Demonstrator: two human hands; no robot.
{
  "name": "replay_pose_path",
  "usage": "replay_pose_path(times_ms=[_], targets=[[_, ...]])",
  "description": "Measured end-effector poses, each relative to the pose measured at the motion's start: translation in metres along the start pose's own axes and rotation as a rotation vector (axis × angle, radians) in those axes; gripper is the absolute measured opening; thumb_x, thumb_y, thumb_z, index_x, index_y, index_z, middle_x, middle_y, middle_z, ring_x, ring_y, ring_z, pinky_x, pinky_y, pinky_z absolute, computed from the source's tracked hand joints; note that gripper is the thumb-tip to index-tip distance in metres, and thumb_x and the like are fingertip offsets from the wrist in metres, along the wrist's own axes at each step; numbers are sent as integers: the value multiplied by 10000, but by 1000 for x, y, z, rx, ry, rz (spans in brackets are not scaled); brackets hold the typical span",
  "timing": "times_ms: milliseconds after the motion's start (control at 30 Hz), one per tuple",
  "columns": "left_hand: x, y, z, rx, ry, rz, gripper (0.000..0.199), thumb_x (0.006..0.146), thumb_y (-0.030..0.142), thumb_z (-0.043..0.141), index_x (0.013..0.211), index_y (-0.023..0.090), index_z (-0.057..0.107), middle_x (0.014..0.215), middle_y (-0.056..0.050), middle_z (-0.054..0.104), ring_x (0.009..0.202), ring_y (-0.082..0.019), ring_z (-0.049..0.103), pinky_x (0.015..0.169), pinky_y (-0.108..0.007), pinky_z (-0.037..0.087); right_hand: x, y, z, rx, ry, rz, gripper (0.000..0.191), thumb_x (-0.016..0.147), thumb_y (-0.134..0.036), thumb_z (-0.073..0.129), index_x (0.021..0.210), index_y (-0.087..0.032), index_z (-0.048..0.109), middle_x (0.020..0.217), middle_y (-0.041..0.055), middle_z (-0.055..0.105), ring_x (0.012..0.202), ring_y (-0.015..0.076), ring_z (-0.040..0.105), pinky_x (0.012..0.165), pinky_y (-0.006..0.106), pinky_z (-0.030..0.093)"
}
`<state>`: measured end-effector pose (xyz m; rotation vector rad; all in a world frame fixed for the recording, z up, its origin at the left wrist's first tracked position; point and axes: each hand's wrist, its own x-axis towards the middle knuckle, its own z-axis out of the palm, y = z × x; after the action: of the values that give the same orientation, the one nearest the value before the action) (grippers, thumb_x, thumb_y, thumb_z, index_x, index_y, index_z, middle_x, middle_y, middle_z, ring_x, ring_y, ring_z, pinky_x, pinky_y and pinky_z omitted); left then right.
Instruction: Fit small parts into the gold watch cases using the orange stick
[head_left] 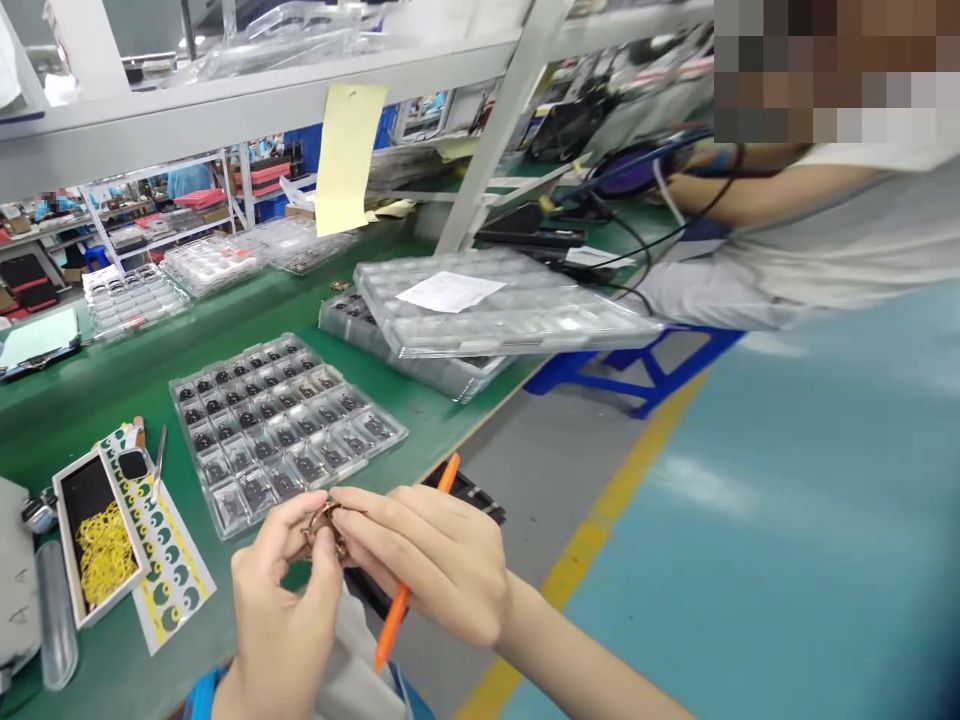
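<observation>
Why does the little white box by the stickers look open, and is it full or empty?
Open, partly full. The white box has no lid on, and yellow rubber bands fill only its near end; the far end shows bare dark bottom.

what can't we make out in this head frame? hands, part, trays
- Small brown part, head view: mostly covered by fingers of the left hand and right hand; shape unclear.
- Orange tool: middle hidden by the right hand; tip type unreadable.
- Compartment tray: parts too small to identify.
- Stacked clear trays: contents blurred; paper slip unreadable.
- Co-worker: cut off by the right edge.
</observation>
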<state>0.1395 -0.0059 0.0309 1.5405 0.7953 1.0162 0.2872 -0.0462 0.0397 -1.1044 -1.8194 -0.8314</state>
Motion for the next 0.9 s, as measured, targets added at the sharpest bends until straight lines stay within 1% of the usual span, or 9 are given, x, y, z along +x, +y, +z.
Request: replay_pose_path(times_ms=[133,200,367,500,600,700,767,833,900], targets=[[-6,3,-2,17,17,15,198,894,166,596,1036,213,726,960,-26,802,841,-159,766,767,-194,607,6,-6,-7,-34,-31,-70,210,985,-105,448,937,-80,651,834,144,768,622,189,683,519,305,498],[-9,5,-4,25,43,40,204,885,159,600,1032,221,727,963,-15,802,855,-154,764,777,-189,604,9,-10,-6,-41,-12,-73,192,977,-93,459,942,-83,648,827,145,768,610,187,680,511,301,496],[-13,12,-9,28,78,67,214,862,145,592,1014,216,726,936,-12,806,828,-147,767,765,-189,602,11,-17,5,-29,45,-64,106,943,-82,531,953,-77,636,792,158,762,600,195,679,502,302,496],[-14,17,-14,-17,107,18,171,827,171,613,962,198,713,921,-33,801,829,-160,760,762,-211,597,12,-25,14,-6,60,-35,96,931,-68,539,976,-92,621,812,155,760,624,193,686,526,297,516],[-9,17,-19,-117,126,-93,118,765,193,655,882,181,669,759,-19,770,727,-156,735,686,-212,580,9,-33,13,119,64,105,135,917,-99,577,1044,-141,591,870,124,745,705,189,686,571,285,536],[-3,13,-26,-247,135,-214,115,706,224,687,763,177,599,617,13,692,590,-126,664,578,-189,524,5,-35,7,354,103,366,189,948,-194,553,1137,-192,555,904,83,689,677,163,623,550,271,508],[0,9,-31,-317,129,-277,150,677,237,703,719,171,574,594,16,667,554,-113,632,554,-186,501,4,-33,6,492,75,556,147,976,-203,501,1102,-225,572,843,36,650,606,135,562,530,247,474],[0,6,-36,-354,126,-310,165,647,227,717,704,163,576,598,19,654,552,-109,627,556,-187,496,7,-28,10,624,-95,681,115,977,-204,495,996,-231,606,769,6,616,590,129,552,534,233,460],[-1,5,-41,-364,139,-308,164,621,208,723,691,158,584,603,30,631,552,-104,624,554,-187,496,13,-24,17,764,-333,710,120,967,-247,519,912,-217,622,747,7,601,601,135,552,541,237,449]])
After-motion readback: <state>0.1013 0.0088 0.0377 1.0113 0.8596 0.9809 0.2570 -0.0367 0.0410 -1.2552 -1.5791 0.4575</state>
